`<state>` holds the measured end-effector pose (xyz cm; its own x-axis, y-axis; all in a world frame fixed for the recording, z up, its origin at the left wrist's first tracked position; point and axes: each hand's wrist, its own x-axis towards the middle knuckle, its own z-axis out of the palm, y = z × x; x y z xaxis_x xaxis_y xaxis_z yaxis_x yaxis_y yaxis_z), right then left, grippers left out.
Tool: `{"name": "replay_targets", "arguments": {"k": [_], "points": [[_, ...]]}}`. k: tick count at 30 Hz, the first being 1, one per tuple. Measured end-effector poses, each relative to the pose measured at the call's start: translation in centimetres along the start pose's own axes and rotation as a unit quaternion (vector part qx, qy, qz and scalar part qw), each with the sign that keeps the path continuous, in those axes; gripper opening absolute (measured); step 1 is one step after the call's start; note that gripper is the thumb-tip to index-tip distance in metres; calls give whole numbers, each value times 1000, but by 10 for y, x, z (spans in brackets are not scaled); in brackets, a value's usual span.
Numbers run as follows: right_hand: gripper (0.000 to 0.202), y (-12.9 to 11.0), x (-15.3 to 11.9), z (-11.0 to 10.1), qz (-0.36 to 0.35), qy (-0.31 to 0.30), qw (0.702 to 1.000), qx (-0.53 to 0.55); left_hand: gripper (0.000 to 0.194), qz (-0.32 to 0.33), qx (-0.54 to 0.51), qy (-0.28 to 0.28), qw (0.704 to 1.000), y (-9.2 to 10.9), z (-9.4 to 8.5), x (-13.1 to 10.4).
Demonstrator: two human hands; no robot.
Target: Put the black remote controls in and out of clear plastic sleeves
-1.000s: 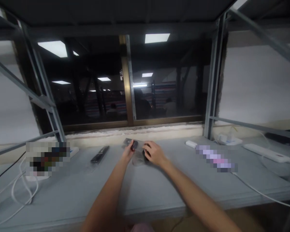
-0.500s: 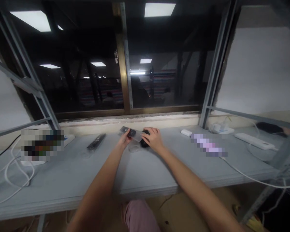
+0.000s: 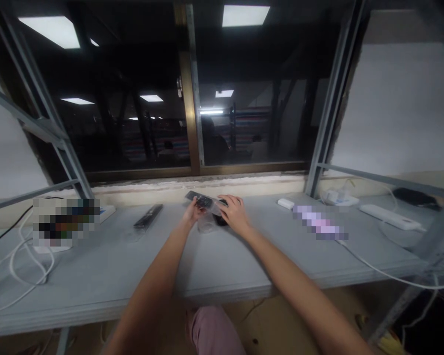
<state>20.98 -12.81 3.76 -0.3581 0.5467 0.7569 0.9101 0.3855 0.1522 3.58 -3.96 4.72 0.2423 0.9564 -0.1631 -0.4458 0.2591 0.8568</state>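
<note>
A black remote control with rows of buttons lies in a clear plastic sleeve, raised a little off the table. My left hand is closed on its near side, the thumb at the edge. At the other end, my right hand has its fingers bent over the loose clear sleeve, pinching it. Beneath my right fingers sits a black object, mostly hidden, its kind unclear. Crumpled clear plastic rests just below. A second long dark remote, apparently wrapped in plastic, lies to the left.
The grey table runs beneath a dark window. On the left are a blurred-out item and looped white cables. On the right stand a pixelated purple phone-like item with a cable and a white power strip. Metal posts flank the table.
The remote has turned so more of its button face shows, and my left thumb has shifted to its edge. My right fingers have moved slightly along the sleeve.
</note>
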Motion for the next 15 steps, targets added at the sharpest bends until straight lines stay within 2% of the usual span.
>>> {"name": "replay_targets", "arguments": {"k": [3, 6, 11, 15], "points": [[41, 0, 0, 2, -40, -28, 999, -8, 24, -3, 22, 14, 1000, 0, -3, 3], [37, 0, 1, 4, -50, -25, 998, -12, 18, 7, 42, 25, 999, -3, -6, 7], [30, 1, 2, 4, -40, -18, 998, -35, 13, -18, 89, -19, 996, -9, -4, 9], [32, 4, 2, 1, -53, -25, 997, -49, 15, -21, 87, -21, 996, -6, 1, 3]]}}
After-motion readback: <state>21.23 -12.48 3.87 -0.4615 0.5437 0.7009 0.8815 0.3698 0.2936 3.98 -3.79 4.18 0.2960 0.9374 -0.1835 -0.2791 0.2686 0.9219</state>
